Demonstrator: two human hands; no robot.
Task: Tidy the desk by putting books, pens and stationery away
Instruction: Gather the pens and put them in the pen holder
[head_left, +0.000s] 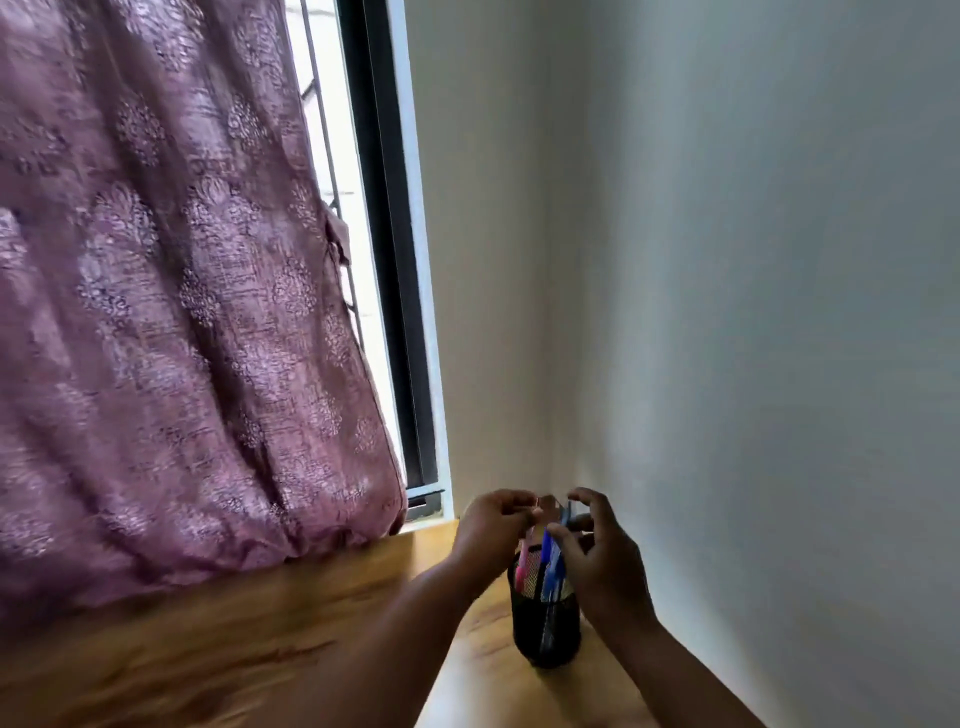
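Note:
A black mesh pen holder (546, 623) stands on the wooden desk (218, 649) close to the right wall. Blue pens (551, 558) and a pink pen (523, 561) stick up out of it. My left hand (491, 527) hovers over the holder's left side, fingers pinched at the top of the pink pen. My right hand (602, 551) is on the holder's right side, fingers curled around the tops of the blue pens. The frame is blurred, so the exact grip of each hand is hard to read.
A mauve patterned curtain (171, 312) hangs over the desk's far left and rests on its surface. A dark window frame (395, 260) stands beside it. White walls (753, 312) meet in the corner right behind the holder.

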